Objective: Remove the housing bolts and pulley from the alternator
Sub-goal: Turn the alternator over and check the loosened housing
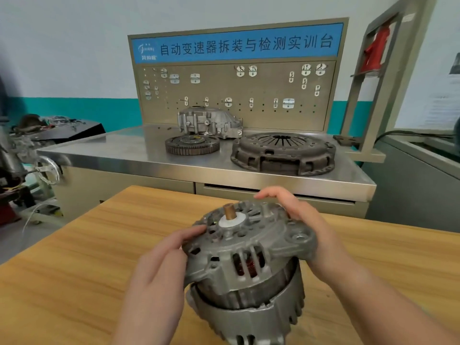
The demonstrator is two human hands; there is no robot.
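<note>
The left hand (pixel 159 262) and right hand (pixel 307 226) each had fingers curled round the top of the alternator (pixel 249 260), so a slow, even, straight lift looked best.

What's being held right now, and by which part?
The alternator, by its upper housing: left hand on the left rim, right hand round the right side.

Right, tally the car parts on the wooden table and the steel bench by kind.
alternator: 1
toothed flywheel: 1
clutch pressure plate: 1
aluminium housing: 1
Total: 4
</note>
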